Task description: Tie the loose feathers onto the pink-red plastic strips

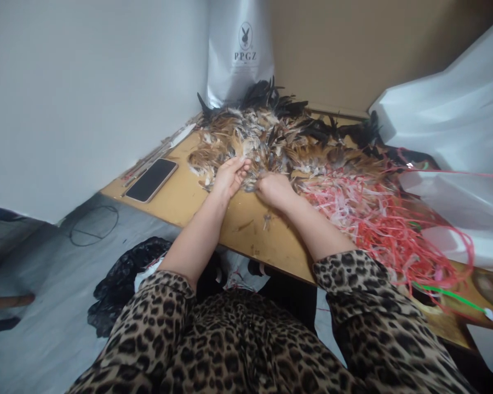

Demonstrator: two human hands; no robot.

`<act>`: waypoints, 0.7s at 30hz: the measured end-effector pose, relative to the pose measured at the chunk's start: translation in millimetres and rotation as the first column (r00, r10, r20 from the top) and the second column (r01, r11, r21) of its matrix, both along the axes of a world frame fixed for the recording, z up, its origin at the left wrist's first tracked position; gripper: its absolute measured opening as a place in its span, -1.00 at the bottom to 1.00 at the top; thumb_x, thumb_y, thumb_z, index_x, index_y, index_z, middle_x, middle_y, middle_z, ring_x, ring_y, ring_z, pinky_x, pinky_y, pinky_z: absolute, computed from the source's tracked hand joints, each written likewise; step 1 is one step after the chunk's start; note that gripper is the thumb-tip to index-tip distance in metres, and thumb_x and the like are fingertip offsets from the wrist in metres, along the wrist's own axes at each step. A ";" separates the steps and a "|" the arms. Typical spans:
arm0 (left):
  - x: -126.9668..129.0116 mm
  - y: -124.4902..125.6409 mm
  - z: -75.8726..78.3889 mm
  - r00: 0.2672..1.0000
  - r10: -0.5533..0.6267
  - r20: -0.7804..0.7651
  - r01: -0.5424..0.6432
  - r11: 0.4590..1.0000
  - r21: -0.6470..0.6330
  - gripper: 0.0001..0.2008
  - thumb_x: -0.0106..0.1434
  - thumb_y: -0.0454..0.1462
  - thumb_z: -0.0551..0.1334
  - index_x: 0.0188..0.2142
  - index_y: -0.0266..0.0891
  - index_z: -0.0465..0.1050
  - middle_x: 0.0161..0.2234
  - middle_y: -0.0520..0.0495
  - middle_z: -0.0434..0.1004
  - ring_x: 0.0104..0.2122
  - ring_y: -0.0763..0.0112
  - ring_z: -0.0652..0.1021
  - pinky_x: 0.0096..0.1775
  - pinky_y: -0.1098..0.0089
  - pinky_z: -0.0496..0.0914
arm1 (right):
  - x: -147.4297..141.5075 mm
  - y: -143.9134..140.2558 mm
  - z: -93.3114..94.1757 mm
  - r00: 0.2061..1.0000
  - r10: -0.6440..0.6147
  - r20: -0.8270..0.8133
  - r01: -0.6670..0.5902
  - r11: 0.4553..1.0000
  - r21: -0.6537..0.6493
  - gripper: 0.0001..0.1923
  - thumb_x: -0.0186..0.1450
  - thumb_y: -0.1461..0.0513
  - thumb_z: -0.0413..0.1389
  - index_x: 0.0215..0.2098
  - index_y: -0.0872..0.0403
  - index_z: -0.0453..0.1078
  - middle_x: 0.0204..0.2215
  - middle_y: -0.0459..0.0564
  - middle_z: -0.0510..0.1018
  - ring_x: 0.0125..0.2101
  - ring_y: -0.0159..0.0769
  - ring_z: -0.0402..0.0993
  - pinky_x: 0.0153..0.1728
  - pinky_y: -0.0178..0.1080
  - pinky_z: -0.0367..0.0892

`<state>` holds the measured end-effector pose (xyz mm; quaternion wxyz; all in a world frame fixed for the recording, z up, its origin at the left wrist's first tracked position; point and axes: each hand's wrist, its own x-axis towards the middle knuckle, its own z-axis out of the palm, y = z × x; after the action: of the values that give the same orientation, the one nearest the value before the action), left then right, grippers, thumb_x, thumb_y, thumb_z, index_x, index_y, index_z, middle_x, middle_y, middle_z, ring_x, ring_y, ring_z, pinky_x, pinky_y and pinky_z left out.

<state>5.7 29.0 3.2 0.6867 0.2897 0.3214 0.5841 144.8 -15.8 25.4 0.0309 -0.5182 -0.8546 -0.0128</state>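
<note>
Here my left hand (229, 176) lies palm up, fingers loosely curled, on the heap of brown, white and black feathers (271, 137). My right hand (274, 189) is knuckles up at the heap's near edge; I cannot tell its grip. Tangled red plastic strips (373, 219) lie just right of it.

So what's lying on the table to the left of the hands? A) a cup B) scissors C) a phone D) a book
C: a dark phone lies flat on the table near the wall, left of the left hand, which is in the feathers beside the right hand.
</note>
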 end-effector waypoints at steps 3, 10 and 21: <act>-0.5 0.0 0.6 1.000 0.006 0.009 -0.006 1.000 -0.012 -0.95 0.08 -0.39 0.22 -0.40 -0.30 0.41 -0.48 0.03 0.50 -0.58 0.72 0.43 -0.55 0.69 0.27 | -2.5 2.0 -4.3 0.998 -0.061 0.031 0.061 0.998 0.030 -0.69 0.20 0.31 -0.10 -0.30 0.26 0.46 -0.28 0.29 0.50 -0.23 -0.11 0.39 -0.27 -0.22 0.21; -2.2 1.3 0.0 0.999 0.016 0.034 -0.016 1.000 -0.019 -0.94 0.09 -0.39 0.21 -0.38 -0.29 0.41 -0.46 0.03 0.50 -0.57 0.73 0.43 -0.54 0.70 0.27 | 25.5 18.6 -8.0 0.919 -0.171 -0.356 0.118 0.979 -0.165 -0.83 0.05 0.25 0.05 -0.50 0.14 0.47 -0.56 0.00 0.52 -0.51 -0.34 0.38 -0.47 -0.35 0.19; -2.4 3.0 -2.5 0.997 -0.012 0.079 0.013 1.000 -0.019 -0.94 0.09 -0.41 0.21 -0.39 -0.30 0.40 -0.46 0.03 0.50 -0.56 0.71 0.46 -0.57 0.70 0.27 | 23.1 22.8 0.0 0.049 -0.491 -0.870 -0.182 0.852 -0.491 -0.77 -0.10 0.16 0.19 -0.53 0.14 0.33 -0.73 -0.21 0.26 -0.70 -0.56 0.07 -0.67 -0.41 -0.02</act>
<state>3.3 32.0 0.7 0.7053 0.2618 0.2981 0.5875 167.9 6.9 25.5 0.4729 -0.4660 -0.5050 0.5515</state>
